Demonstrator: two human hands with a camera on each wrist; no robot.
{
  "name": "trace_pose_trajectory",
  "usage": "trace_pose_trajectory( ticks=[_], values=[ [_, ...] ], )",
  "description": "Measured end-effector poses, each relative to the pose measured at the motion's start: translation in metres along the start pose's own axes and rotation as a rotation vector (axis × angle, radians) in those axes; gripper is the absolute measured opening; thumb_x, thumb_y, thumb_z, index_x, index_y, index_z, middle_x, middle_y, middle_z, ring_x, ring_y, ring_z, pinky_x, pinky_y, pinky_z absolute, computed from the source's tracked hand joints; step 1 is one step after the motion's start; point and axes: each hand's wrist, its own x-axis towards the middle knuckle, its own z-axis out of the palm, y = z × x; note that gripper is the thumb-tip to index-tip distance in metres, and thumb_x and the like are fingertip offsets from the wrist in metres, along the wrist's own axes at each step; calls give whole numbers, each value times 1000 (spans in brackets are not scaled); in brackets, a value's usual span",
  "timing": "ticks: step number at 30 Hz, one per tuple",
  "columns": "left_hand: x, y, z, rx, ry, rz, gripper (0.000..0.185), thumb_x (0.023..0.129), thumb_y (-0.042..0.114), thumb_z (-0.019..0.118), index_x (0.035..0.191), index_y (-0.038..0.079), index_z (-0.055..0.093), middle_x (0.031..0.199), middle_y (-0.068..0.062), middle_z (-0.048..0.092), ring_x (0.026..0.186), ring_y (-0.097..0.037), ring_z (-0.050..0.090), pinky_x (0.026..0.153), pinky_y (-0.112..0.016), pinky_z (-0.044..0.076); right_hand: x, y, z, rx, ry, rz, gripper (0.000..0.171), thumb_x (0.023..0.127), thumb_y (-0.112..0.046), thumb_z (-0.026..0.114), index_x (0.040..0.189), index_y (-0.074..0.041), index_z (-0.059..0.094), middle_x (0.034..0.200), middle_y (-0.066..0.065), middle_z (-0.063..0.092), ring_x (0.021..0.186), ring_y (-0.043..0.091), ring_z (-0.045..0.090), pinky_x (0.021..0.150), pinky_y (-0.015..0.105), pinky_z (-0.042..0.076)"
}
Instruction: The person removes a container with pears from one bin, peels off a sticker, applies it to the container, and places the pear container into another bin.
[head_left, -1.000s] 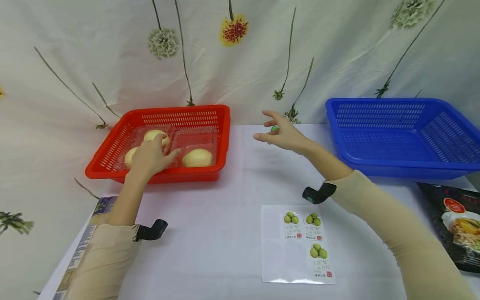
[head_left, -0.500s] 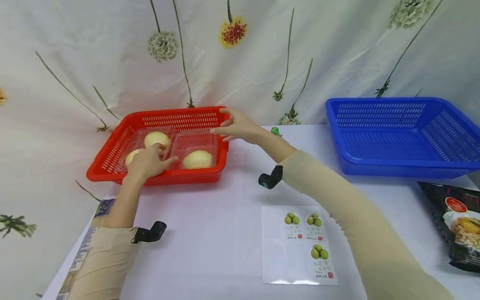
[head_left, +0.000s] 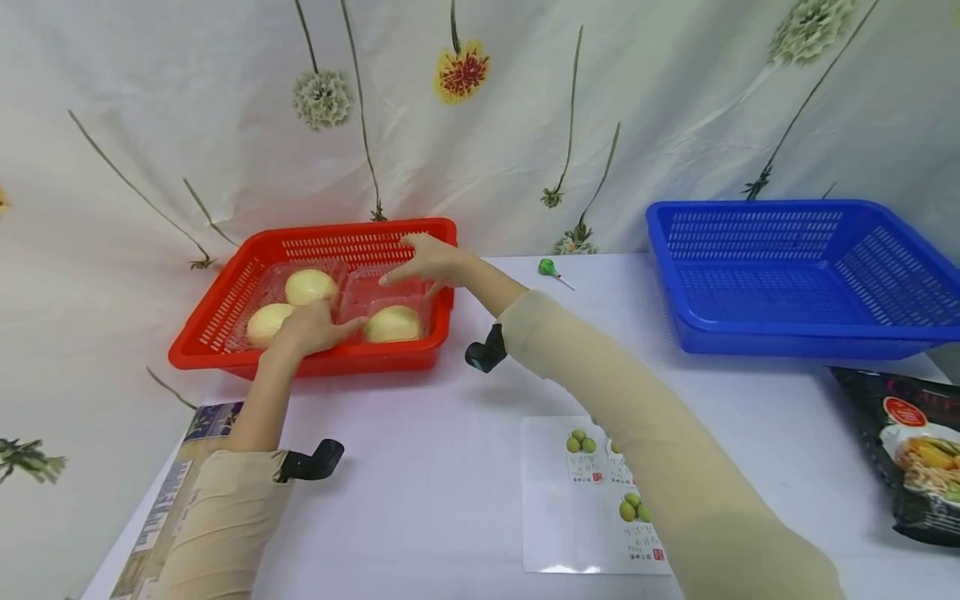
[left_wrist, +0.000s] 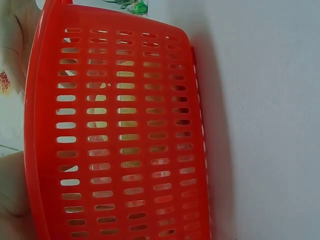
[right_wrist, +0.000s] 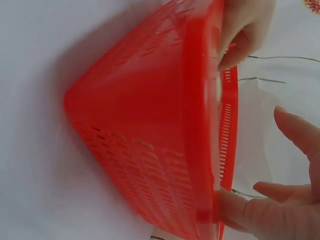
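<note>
Inside the red basket [head_left: 375, 358] lies a clear plastic tray [head_left: 360, 287] with pale yellow, smooth, rounded pieces in it. Two of these pieces [head_left: 309, 286] are in the left part and one piece [head_left: 393, 323] is at the right. My left hand [head_left: 311, 327] reaches over the basket's near rim, thumb spread toward the right piece; its fingertips are partly hidden. Over the basket's right end hangs my right hand [head_left: 431, 260], fingers spread apart with nothing between them. In the right wrist view, the right hand [right_wrist: 280, 210] is beside the basket's rim.
A blue basket [head_left: 795, 329] stands at the right, with a black food packet [head_left: 911, 454] before it. A green lollipop [head_left: 547, 267] lies between the baskets. A sticker sheet [head_left: 558, 533] lies in front, partly under the right sleeve. A printed sheet [head_left: 168, 500] lies at the left.
My right hand has moved left from beside the lollipop to the red basket's right end, uncovering the lollipop. My left hand has shifted slightly right and lower within the basket.
</note>
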Motion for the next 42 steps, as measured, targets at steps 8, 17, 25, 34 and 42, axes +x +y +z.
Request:
trace_pose_trajectory(
  ticks=[8,17,25,34,42],
  values=[
    [1,-2,1,-32,-24,18,76,93,42,53,132,-20,33,113,-34,51,92,-41,49,81,-53,44,14,2,22,-182,86,96,59,83,-21,72,131,-5,42,120,5,50,108,18,47,89,32,49],
    [2,-4,2,-105,-17,34,76,93,39,55,135,-18,30,111,-31,50,92,-39,47,77,-47,43,19,4,28,-219,102,138,44,87,-15,67,124,-5,44,117,6,51,106,18,47,91,31,45],
    [-6,-6,-4,-180,28,12,77,92,44,54,136,-15,29,120,-34,46,104,-44,47,91,-56,42,9,-3,18,-102,97,113,60,87,-13,66,138,-4,34,123,7,46,108,20,45,80,32,53],
    [-18,8,-21,-255,166,44,76,90,48,55,139,-6,32,113,-27,51,88,-36,54,64,-33,53,-10,-23,-4,24,125,63,58,88,-14,65,137,-10,34,122,6,47,109,21,47,75,40,56],
    [-26,26,-30,-387,321,66,78,89,49,56,144,0,31,114,-24,53,89,-29,55,59,-22,50,-25,-30,-21,81,170,24,75,88,-12,64,149,-15,21,144,7,35,120,23,45,80,37,54]
  ],
)
